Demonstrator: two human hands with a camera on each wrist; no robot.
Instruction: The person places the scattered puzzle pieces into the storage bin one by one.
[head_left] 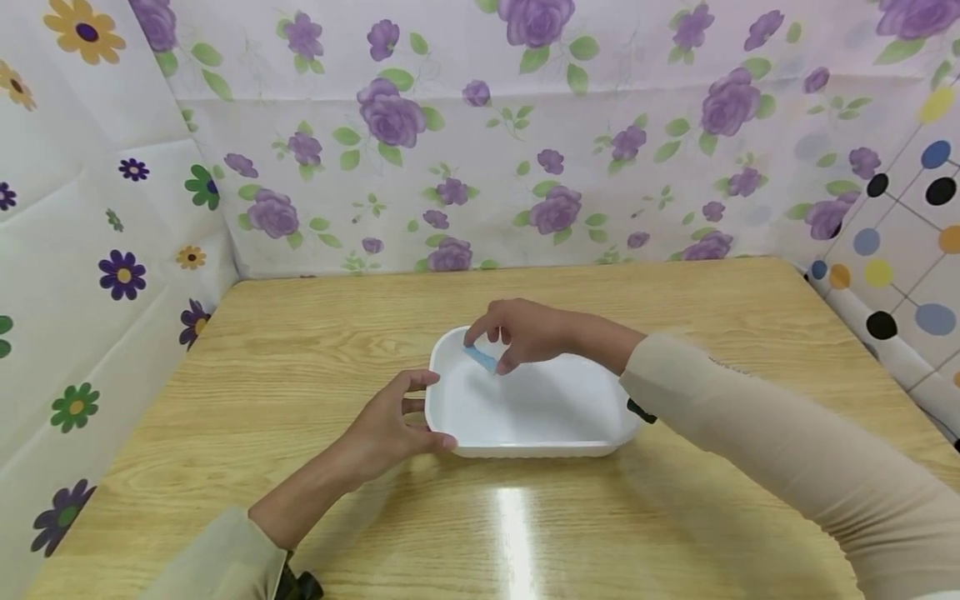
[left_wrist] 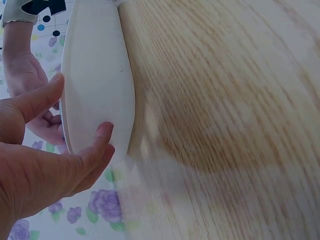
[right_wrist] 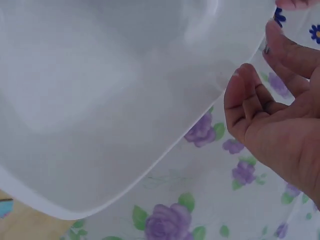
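A white, rounded plastic tub (head_left: pixel 540 408) stands on the table. My left hand (head_left: pixel 397 425) grips its left end, thumb at the near corner and fingers spread along the side. In the left wrist view, fingertips of this left hand (left_wrist: pixel 55 167) lie against the tub's outer wall (left_wrist: pixel 97 75). Over the tub's far left part, my right hand (head_left: pixel 525 329) pinches a small light-blue strip (head_left: pixel 480 358) between thumb and index finger. The right wrist view shows that right hand (right_wrist: pixel 280 115) by the rim (right_wrist: pixel 165 155), its strip mostly hidden.
The wooden table (head_left: pixel 315 333) extends around the tub on all sides. A flower-printed sheet (head_left: pixel 480 167) hangs behind it, with patterned sheets at left and right. A small light-blue patch (right_wrist: pixel 5 207) shows beyond the rim at the right wrist view's lower left edge.
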